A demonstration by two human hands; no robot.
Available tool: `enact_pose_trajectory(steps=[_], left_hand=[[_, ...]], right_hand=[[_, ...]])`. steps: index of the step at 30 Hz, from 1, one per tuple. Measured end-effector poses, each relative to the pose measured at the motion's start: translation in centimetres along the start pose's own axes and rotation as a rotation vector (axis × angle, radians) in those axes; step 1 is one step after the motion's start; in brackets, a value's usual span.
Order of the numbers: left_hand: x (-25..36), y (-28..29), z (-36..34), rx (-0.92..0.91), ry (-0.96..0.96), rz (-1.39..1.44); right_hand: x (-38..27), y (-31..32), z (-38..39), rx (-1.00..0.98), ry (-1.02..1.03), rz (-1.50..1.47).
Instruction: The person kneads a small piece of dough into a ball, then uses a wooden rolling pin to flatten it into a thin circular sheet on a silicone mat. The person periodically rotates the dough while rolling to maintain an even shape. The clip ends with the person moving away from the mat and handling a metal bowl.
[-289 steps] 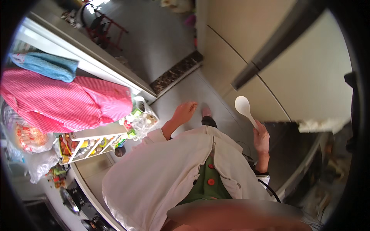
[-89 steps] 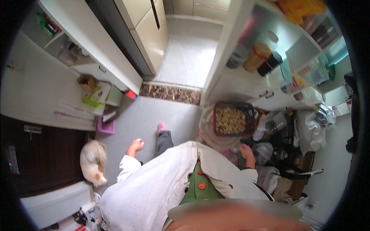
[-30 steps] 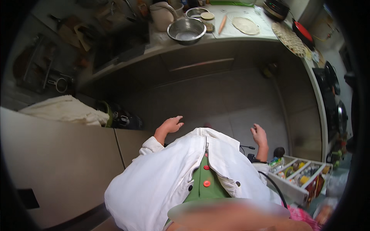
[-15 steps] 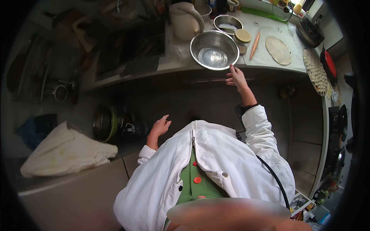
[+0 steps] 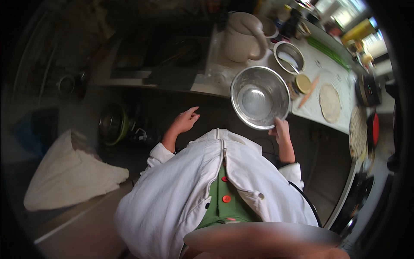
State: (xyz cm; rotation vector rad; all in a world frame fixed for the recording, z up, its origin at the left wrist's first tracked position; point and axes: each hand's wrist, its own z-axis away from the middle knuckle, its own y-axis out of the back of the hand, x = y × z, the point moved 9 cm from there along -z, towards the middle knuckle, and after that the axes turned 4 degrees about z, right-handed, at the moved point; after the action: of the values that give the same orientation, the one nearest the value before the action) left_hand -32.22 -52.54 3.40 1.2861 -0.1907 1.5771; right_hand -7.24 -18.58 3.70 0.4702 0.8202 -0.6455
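Note:
My right hand [image 5: 281,131] grips the near right rim of a wide stainless steel bowl [image 5: 242,110], which hangs partly over the counter's front edge. Its inside looks wet or smeared, with light shining off the bottom. In front of the counter and left of the bowl, my left hand [image 5: 186,120] is held in the air with fingers stretched and nothing in them. Just behind the bowl stand a smaller steel bowl [image 5: 280,47] with a utensil in it, and a jar with a tan lid [image 5: 303,83].
A beige kettle [image 5: 239,43] stands behind the bowl on the counter. To the right, a rolling pin [image 5: 308,91] lies by flattened dough [image 5: 330,102]. A round tray of small pieces [image 5: 358,131] sits at the far right. A cream cloth [image 5: 71,177] covers something at lower left.
My right hand has closed on the steel bowl's rim and drawn the bowl toward me, off the counter's edge. My left hand has risen slightly. The view has turned left.

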Motion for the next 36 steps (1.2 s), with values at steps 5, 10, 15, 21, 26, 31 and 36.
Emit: enact_pose_trajectory(steps=[5,10,15,21,26,31,36], left_hand=[[4.5,2.4,0.4,-0.074,0.0,0.731],[5.7,6.1,0.7,-0.116,0.107,1.025],[-0.5,13.7,-1.9,0.185,0.249,1.082],[-6.5,24.5,-8.4,0.166,0.236,1.148],[-9.6,29.9,-12.0,0.288,0.275,1.106],[-12.4,33.2,-12.6,0.267,0.326,1.289],[-14.2,36.7,-12.8,0.379,0.292,1.345]], right_hand=[[-4.5,-6.3,1.0,-0.207,0.04,0.046],[-10.2,-17.6,-0.6,-0.389,0.165,0.101],[-13.3,-28.3,-2.7,-0.533,0.179,0.245],[-19.8,-36.8,-8.5,-0.428,0.271,0.345],[-28.2,-42.5,-11.2,-0.401,0.509,0.334],[-32.3,-51.9,-14.8,-0.57,0.597,0.375],[-36.0,-61.1,-22.2,-0.564,0.854,0.503]])
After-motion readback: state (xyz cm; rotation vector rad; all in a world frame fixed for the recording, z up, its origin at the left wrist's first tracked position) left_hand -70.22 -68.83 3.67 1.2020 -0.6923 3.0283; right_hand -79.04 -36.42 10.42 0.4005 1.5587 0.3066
